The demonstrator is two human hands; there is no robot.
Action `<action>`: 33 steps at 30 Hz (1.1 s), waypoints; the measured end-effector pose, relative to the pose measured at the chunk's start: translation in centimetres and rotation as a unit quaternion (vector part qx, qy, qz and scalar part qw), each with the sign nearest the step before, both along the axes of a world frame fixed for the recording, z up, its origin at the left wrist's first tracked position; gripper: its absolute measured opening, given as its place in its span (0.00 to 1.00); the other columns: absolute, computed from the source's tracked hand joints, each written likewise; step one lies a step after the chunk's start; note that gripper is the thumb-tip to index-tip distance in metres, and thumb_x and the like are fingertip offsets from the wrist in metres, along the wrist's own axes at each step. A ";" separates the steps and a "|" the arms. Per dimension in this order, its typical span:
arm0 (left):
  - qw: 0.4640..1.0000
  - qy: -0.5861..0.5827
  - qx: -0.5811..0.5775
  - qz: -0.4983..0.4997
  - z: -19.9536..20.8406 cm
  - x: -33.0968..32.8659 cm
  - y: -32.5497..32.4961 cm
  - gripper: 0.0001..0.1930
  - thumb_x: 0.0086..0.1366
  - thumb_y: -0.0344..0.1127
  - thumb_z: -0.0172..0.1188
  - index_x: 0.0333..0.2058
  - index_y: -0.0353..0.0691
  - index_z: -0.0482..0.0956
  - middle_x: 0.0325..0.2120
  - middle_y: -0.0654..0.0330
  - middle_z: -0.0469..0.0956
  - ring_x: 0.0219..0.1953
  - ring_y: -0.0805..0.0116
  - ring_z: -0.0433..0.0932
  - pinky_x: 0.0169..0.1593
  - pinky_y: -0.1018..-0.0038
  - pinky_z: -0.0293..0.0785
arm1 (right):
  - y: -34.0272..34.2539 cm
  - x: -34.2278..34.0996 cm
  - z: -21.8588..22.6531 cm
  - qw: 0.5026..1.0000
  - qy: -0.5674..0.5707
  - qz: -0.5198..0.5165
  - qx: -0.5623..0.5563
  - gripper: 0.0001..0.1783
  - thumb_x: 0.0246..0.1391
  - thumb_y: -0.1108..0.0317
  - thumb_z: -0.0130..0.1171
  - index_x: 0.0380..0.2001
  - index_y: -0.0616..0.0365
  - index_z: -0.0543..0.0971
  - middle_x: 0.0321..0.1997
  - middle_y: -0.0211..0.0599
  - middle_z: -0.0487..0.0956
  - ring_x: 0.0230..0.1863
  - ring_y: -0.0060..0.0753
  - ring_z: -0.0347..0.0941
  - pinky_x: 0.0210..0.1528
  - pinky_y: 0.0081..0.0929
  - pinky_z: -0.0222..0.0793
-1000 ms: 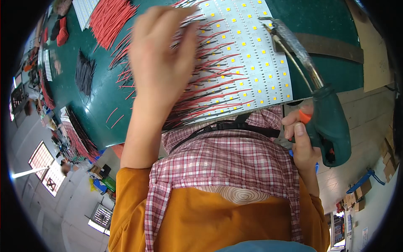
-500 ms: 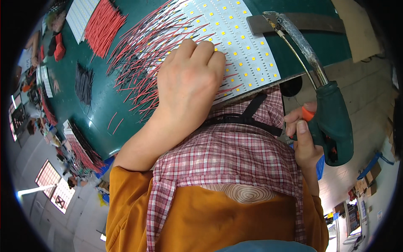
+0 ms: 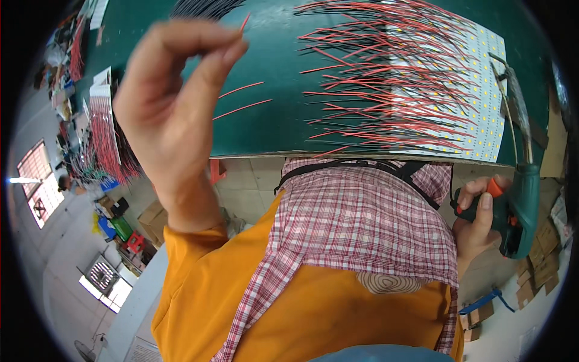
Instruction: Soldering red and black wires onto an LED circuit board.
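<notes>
The left hand (image 3: 172, 114) pinches a red wire (image 3: 245, 23); the right hand (image 3: 478, 220) grips a green soldering gun (image 3: 528, 196). Red and black wires (image 3: 434, 84) already cover most of the LED board (image 3: 491, 108) on the table (image 3: 271, 133); 2 loose red wires (image 3: 244, 108) lie unplaced.

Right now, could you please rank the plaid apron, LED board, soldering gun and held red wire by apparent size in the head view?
1. Plaid apron
2. LED board, partly covered
3. Soldering gun
4. Held red wire, partly hidden
</notes>
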State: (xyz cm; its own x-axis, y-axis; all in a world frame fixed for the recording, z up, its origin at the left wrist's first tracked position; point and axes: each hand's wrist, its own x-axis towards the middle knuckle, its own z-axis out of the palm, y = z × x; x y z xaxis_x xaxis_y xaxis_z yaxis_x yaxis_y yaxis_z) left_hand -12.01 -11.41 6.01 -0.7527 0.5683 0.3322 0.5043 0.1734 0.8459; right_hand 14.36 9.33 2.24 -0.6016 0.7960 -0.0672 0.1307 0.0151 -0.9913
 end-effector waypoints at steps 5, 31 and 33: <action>0.971 0.105 -0.215 -0.004 -4.6 2.5 -3.2 0.08 0.49 0.19 0.61 0.29 0.37 0.78 0.25 0.59 0.77 0.30 0.59 0.74 0.36 0.70 0.71 | 0.9 -1.6 0.6 0.997 -0.010 0.075 -0.002 0.19 0.54 0.69 0.52 0.48 0.63 0.66 0.29 0.39 0.74 0.22 0.24 0.64 0.26 0.23 0.62; 0.948 -0.184 -0.253 0.061 -5.6 -0.8 -6.2 0.04 0.64 0.23 0.49 0.34 0.33 0.72 0.27 0.66 0.71 0.29 0.81 0.70 0.33 0.83 0.66 | 3.2 3.7 -1.8 0.996 0.009 -0.009 -0.086 0.18 0.54 0.71 0.53 0.49 0.63 0.68 0.27 0.38 0.76 0.21 0.21 0.66 0.24 0.21 0.63; 0.901 -0.243 -0.355 0.065 -4.0 -0.8 -5.4 0.06 0.66 0.27 0.49 0.38 0.35 0.74 0.30 0.65 0.74 0.29 0.81 0.71 0.34 0.83 0.67 | 3.6 4.0 -2.2 0.996 0.023 -0.001 -0.092 0.18 0.55 0.71 0.52 0.49 0.63 0.68 0.27 0.39 0.76 0.21 0.21 0.66 0.25 0.21 0.64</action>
